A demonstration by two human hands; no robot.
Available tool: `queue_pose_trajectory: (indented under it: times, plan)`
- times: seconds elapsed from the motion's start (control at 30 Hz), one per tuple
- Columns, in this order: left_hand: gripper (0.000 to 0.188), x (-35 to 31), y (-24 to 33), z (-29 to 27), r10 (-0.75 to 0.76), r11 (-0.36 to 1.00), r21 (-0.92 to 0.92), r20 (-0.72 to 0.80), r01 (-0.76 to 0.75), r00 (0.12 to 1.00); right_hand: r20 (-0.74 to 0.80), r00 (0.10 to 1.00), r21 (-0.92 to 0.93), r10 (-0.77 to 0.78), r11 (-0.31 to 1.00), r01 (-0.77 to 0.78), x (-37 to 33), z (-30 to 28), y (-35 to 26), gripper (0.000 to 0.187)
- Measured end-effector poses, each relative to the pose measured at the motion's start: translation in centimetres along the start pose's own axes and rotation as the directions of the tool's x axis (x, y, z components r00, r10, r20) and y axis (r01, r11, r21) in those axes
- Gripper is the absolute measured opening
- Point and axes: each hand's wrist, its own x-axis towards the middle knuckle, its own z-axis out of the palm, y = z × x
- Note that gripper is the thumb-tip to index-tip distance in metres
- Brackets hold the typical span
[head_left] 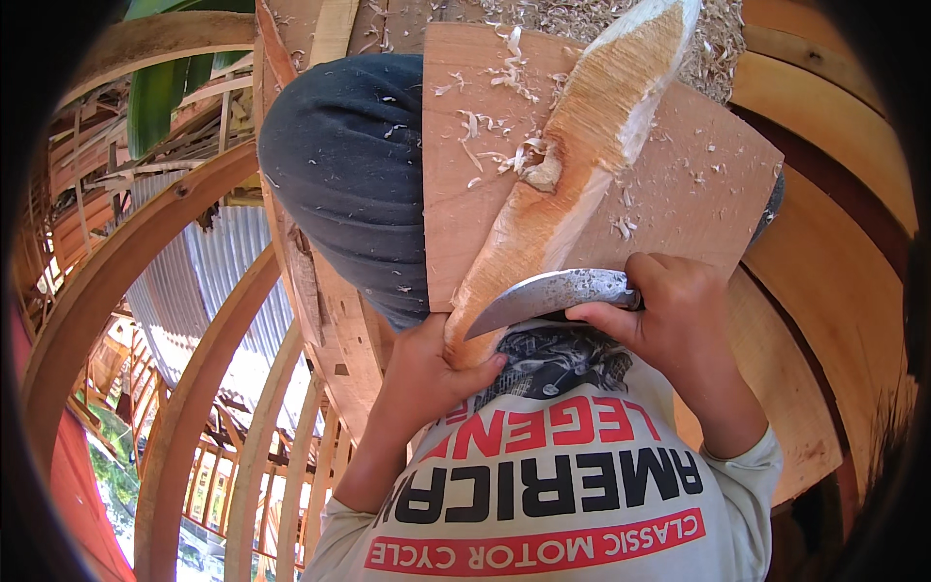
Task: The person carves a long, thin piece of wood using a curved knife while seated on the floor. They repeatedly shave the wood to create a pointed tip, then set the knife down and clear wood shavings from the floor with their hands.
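A long, rough-carved piece of wood [543,209] slants from my waist up to the far right, with a knot hollow near its middle. My left hand [433,364] is closed round its narrow near end. In my right hand [676,306] is a knife [558,296] with a broad, curved, stained blade. The blade lies across the wood's near end, its tip pointing left toward my left hand. Most of the knife's handle is hidden in my fist. Under the carved wood, a flat wooden board [708,160] rests over my lap.
Curled shavings [509,63] lie on the board, with a thicker heap [718,48] beyond it. My bent knee [339,184] in dark trousers is at the left. Curved wooden ribs [184,417] stand at the left, curved planks [824,291] at the right. Corrugated metal sheets [213,281] lie below.
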Motion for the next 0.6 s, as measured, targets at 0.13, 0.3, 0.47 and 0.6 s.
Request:
queue_pose_trajectory:
  times: [0.13,0.3,0.47,0.6]
  plan:
    - [0.051,0.0,0.8,-0.2,-0.054,0.995,-0.079,0.056,0.058,0.997,0.015,1.0,-0.05,0.012,0.999,-0.011,-0.6,-0.2,0.3,0.055]
    - [0.045,0.0,0.4,0.2,0.025,0.998,0.055,-0.035,-0.023,0.999,-0.045,0.999,-0.086,-0.007,0.996,0.003,-0.4,0.4,1.3,0.056]
    - [0.043,0.0,0.1,0.7,0.098,0.989,0.122,-0.085,-0.088,0.992,-0.121,0.993,-0.162,-0.01,0.987,-0.01,0.2,0.2,2.2,0.057]
    - [0.043,0.0,0.5,0.9,0.074,0.992,0.106,-0.101,-0.064,0.992,-0.185,0.983,-0.185,-0.021,0.983,-0.013,0.4,0.4,2.7,0.058]
